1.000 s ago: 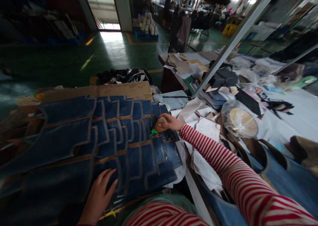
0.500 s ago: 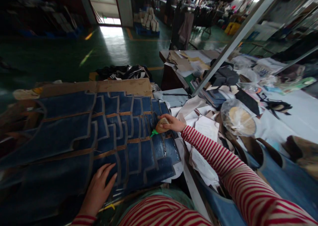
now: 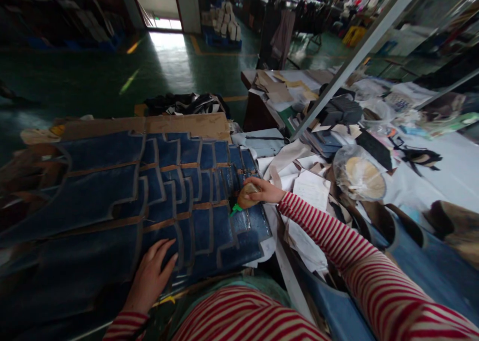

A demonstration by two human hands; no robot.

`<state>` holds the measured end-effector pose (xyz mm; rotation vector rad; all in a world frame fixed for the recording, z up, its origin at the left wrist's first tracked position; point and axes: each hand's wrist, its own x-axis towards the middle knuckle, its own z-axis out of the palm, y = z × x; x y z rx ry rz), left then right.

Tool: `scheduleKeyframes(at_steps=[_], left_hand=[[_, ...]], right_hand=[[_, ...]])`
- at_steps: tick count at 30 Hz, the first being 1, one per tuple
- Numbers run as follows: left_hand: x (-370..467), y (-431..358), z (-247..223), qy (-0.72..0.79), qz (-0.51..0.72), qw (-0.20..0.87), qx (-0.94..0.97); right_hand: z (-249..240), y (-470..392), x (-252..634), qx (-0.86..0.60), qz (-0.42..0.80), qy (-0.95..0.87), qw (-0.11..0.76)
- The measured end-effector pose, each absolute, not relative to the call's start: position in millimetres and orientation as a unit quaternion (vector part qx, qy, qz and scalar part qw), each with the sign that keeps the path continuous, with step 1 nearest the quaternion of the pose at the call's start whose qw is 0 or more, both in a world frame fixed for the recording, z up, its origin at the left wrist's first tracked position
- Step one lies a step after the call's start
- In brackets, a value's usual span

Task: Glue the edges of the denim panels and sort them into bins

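Note:
Dark blue sheet pieces (image 3: 101, 186) with grey edges and brown strips lie overlapped in stepped rows on the table before me. My right hand (image 3: 267, 191) is wrapped round a brown squeeze bottle (image 3: 246, 197), tilted nozzle-down. Its green nozzle (image 3: 235, 209) points at the right-hand pieces; whether the tip touches them I cannot tell. Shiny, wet-looking lines (image 3: 247, 221) show on the pieces near the bottle. With fingers stretched out, my left hand (image 3: 153, 271) rests on the near edge of the blue pieces and holds nothing.
Cardboard (image 3: 187, 126) borders the far side of the pieces. To the right are papers (image 3: 312, 186), a plastic-wrapped round bundle (image 3: 361, 173) and curled blue sheets (image 3: 415, 256). A slanted metal pole (image 3: 348, 66) rises over the cluttered right-hand table.
My right hand and the bottle have moved slightly right and toward me over the pieces. My left hand stays in nearly the same place. The view has tilted slightly.

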<state>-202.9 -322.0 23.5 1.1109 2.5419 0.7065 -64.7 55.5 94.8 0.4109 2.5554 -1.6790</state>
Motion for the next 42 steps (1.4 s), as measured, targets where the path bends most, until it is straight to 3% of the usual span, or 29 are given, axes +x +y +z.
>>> scheduleKeyframes(at_steps=[3,8,21,29,42], left_hand=[[-202.5,-321.2,24.3,0.879,0.245,0.138,0.384],[-202.7,-322.2,22.0,0.879,0.229,0.138,0.394],[-201.9,-322.9,23.2,0.875,0.214,0.134,0.414],[-202.6,-333.7,19.5,0.857,0.22,0.146,0.442],[-201.8,-337.3,24.7,0.852,0.201,0.15,0.459]], right_hand=[[96.0,50.5,-55.7,0.103,-0.562,0.82,0.044],[99.4,44.7,-47.1,0.127,-0.54,0.832,-0.016],[94.8,19.1,-8.8,0.075,-0.507,0.859,0.008],[95.6,-11.5,16.3,0.184,-0.594,0.782,-0.046],[88.4,-36.6,35.6,0.171,-0.506,0.843,-0.07]])
